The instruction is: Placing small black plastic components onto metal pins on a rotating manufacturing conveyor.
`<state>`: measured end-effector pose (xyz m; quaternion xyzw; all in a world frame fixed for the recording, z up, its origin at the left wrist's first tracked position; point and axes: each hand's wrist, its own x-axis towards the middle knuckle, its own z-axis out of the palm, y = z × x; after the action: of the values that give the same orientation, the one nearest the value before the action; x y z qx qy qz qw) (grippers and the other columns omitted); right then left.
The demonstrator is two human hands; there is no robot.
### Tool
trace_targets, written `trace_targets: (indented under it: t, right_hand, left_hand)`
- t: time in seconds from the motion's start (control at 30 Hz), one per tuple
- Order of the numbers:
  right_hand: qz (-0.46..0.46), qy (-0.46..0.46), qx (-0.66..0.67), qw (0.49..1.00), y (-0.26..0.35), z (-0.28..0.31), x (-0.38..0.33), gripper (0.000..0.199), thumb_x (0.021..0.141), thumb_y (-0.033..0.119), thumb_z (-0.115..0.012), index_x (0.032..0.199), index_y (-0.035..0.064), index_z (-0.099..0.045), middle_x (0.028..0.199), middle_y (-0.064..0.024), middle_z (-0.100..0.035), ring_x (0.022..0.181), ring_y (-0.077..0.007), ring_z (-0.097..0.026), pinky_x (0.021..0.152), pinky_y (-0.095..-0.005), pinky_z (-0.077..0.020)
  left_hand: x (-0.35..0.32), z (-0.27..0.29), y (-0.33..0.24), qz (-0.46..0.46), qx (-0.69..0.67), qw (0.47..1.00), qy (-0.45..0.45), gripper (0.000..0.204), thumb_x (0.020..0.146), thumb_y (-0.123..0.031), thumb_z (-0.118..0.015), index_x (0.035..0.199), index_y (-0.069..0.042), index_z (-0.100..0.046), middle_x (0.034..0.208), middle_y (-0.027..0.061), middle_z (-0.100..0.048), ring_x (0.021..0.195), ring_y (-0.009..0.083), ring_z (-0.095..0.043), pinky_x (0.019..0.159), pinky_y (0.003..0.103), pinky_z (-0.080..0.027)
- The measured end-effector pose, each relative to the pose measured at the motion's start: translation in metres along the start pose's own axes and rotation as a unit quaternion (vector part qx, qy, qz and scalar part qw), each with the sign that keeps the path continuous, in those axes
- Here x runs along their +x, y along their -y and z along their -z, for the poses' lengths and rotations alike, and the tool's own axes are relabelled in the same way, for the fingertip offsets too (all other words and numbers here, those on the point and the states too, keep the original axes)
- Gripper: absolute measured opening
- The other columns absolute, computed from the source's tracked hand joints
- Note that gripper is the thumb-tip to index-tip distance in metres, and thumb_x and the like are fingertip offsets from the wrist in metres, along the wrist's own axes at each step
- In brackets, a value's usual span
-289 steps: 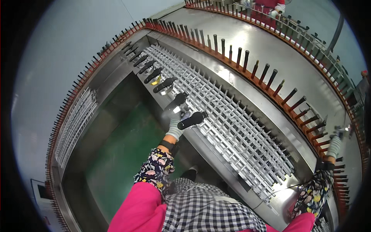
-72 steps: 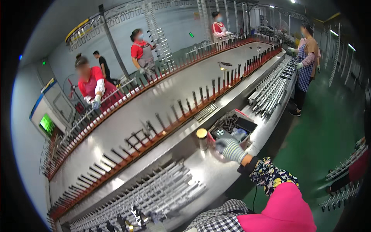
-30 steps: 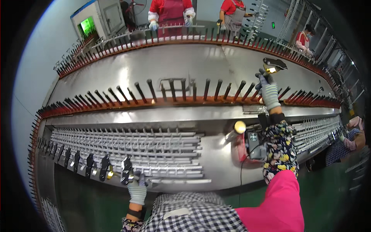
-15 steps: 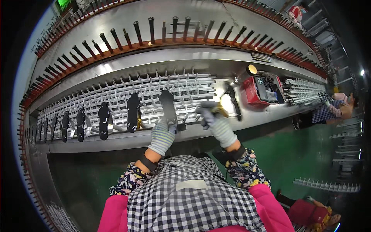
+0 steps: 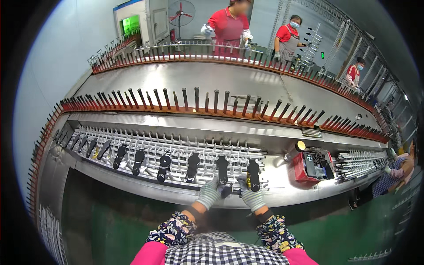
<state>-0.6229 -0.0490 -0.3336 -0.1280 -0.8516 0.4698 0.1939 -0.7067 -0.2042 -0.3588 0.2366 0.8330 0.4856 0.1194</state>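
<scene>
My left hand (image 5: 210, 192), in a grey-striped glove, is closed at the lower end of a flat black paddle-shaped part (image 5: 222, 168) at the front of the silver rack (image 5: 176, 148). Its fingertips are partly hidden. Close by on the right, my right hand (image 5: 251, 194), gloved alike, grips the lower part of another black paddle-shaped part (image 5: 253, 173) near the rack's right end. Something yellow shows beside that part. Several similar black parts (image 5: 193, 167) stand in a row along the rack to the left.
Right of the rack are a red bin (image 5: 304, 179) of dark items and a yellow-lidded container (image 5: 295, 150). A second silver rack (image 5: 360, 163) lies beyond, with a co-worker (image 5: 395, 174) beside it. Upright black-and-red posts (image 5: 197, 98) line the conveyor behind. Other people (image 5: 287, 39) stand across it.
The view has tilted up, showing people across the conveyor. The black part that lay right of the rack is gone from there; my right hand now has one at the rack's right end.
</scene>
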Motion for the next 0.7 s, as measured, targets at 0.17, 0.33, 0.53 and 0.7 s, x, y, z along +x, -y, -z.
trace_targets:
  t: [0.17,0.33,0.53,0.7]
  right_hand:
    - [-0.027,-0.022,0.131,0.991,-0.016,-0.016,-0.003,0.012,0.086,0.011,-0.056,0.096,0.0058,-0.06,0.083,-0.0036,-0.063,0.075,-0.0126,-0.058,0.065,-0.0277,-0.0478]
    - [0.021,-0.017,-0.065,0.998,-0.072,-0.016,0.01,0.022,0.085,0.017,-0.05,0.102,0.0063,-0.059,0.088,-0.0138,-0.064,0.078,-0.0282,-0.061,0.062,-0.0391,-0.0471]
    - [-0.097,0.074,-0.385,0.915,-0.034,-0.016,0.005,0.03,0.086,0.037,-0.047,0.096,0.0103,-0.058,0.076,-0.0199,-0.062,0.067,-0.0375,-0.06,0.06,-0.0482,-0.0465]
    - [-0.061,-0.049,-0.323,0.943,0.0,-0.001,0.0,0.026,0.085,0.025,-0.052,0.099,0.0038,-0.049,0.076,-0.0195,-0.06,0.07,-0.0366,-0.059,0.06,-0.0442,-0.0457]
  left_hand:
    - [-0.015,0.01,0.002,0.009,0.043,0.999,0.0,0.037,0.082,-0.023,-0.055,0.114,-0.005,-0.052,0.096,0.0188,-0.061,0.09,0.0345,-0.058,0.079,0.04,-0.046]
    - [-0.065,0.054,-0.003,-0.006,-0.088,0.996,-0.004,0.033,0.085,-0.013,-0.052,0.116,-0.003,-0.05,0.111,0.0145,-0.058,0.104,0.0229,-0.055,0.087,0.031,-0.043]
    - [-0.107,0.152,0.12,0.206,-0.328,0.915,-0.113,0.032,0.086,-0.02,-0.055,0.112,-0.001,-0.051,0.094,0.015,-0.062,0.076,0.0227,-0.062,0.052,0.029,-0.052]
    - [-0.098,0.255,0.177,0.228,-0.429,0.819,-0.305,0.038,0.086,-0.031,-0.055,0.111,-0.004,-0.047,0.094,0.0127,-0.059,0.068,0.0227,-0.06,0.052,0.033,-0.05]
